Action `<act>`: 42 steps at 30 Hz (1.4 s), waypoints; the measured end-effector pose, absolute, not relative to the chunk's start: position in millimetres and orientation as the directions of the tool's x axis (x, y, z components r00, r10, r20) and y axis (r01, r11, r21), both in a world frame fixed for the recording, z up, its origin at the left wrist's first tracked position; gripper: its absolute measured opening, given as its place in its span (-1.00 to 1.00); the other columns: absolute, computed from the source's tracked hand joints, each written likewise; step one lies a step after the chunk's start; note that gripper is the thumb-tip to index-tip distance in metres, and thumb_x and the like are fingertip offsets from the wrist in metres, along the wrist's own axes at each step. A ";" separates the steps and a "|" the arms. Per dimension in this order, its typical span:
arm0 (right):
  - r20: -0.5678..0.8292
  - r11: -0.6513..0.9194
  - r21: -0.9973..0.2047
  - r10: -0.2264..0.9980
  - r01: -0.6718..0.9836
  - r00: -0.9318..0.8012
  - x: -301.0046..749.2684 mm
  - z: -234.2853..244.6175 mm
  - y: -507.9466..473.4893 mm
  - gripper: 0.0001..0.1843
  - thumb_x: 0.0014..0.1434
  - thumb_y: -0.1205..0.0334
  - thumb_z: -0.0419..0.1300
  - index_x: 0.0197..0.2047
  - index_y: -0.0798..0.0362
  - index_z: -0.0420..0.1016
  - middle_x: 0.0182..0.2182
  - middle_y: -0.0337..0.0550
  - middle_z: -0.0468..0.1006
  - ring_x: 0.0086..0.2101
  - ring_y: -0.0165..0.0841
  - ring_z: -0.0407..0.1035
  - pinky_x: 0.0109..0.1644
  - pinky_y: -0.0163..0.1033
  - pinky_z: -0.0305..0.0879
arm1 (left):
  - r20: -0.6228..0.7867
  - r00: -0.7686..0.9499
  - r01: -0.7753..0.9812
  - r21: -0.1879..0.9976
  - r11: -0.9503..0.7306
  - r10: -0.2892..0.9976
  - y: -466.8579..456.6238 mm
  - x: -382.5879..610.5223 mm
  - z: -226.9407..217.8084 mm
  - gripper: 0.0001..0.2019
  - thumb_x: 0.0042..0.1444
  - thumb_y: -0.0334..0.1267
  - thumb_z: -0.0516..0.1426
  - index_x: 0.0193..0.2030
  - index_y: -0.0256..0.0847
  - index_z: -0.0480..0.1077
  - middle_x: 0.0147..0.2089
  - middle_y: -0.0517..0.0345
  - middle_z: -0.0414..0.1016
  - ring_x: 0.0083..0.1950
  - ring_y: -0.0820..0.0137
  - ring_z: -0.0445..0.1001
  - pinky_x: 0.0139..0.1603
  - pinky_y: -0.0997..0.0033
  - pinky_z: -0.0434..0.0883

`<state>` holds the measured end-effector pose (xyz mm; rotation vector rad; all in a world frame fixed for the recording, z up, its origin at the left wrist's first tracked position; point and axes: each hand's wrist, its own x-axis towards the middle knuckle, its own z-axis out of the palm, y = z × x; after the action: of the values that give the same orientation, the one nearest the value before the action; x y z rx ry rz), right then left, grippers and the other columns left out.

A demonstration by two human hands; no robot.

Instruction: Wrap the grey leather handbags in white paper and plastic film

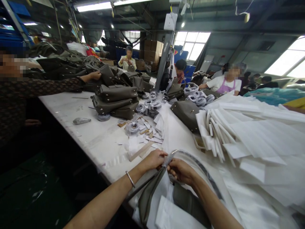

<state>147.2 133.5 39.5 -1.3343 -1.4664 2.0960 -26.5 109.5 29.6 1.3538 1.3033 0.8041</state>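
My left hand (153, 160) and my right hand (180, 170) meet over the near edge of the white table (95, 133). Both pinch a small grey wrapped piece (167, 159) at the end of a long grey strap (200, 165) that curves away to the right. Below my hands lies an olive-grey bag (150, 197) partly covered by white sheets (171, 216). A thin bracelet is on my left wrist.
A stack of olive-grey bags (116, 101) stands mid-table, with coiled wrapped straps (152, 105) and paper scraps (147, 130) around it. A big pile of white sheets (250, 133) fills the right. A person's hand (95, 75) on the left rests on a bag; other people sit across.
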 end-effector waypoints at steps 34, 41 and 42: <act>-0.146 -0.005 -0.941 0.907 0.337 -0.395 165.9 70.5 112.9 -0.68 -0.06 0.04 0.40 -0.29 0.04 0.50 -0.64 -0.38 0.35 -0.56 -0.41 0.28 -0.46 -0.30 0.26 | -0.228 0.057 -0.296 0.926 0.234 0.972 97.2 -33.3 26.1 -0.73 -0.12 -0.08 0.23 -0.45 -0.23 0.31 -0.52 0.25 0.40 -0.48 0.50 0.31 -0.33 0.46 0.23; -0.220 -0.253 -0.967 0.750 0.037 -0.624 160.7 81.3 108.5 -0.52 -0.03 0.00 0.46 -0.06 0.01 0.57 -0.06 -0.07 0.59 0.00 -0.20 0.43 0.18 -0.10 0.28 | -0.216 0.036 -0.316 0.924 0.216 0.976 94.8 -31.9 30.9 -0.72 -0.15 -0.08 0.25 -0.45 -0.26 0.35 -0.58 0.29 0.34 -0.53 0.54 0.25 -0.42 0.50 0.16; -0.211 -0.235 -0.971 0.750 0.046 -0.627 157.8 79.0 109.6 -0.49 -0.06 -0.01 0.48 -0.05 0.01 0.57 -0.07 -0.07 0.60 0.00 -0.19 0.44 0.18 -0.10 0.28 | -0.214 0.032 -0.315 0.925 0.213 0.976 94.7 -31.6 31.0 -0.72 -0.15 -0.08 0.25 -0.45 -0.26 0.36 -0.58 0.30 0.33 -0.54 0.54 0.24 -0.43 0.50 0.15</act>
<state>157.8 109.6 79.0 -0.9581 -1.5399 1.9121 -31.6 94.7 31.0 0.8153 1.0682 1.1868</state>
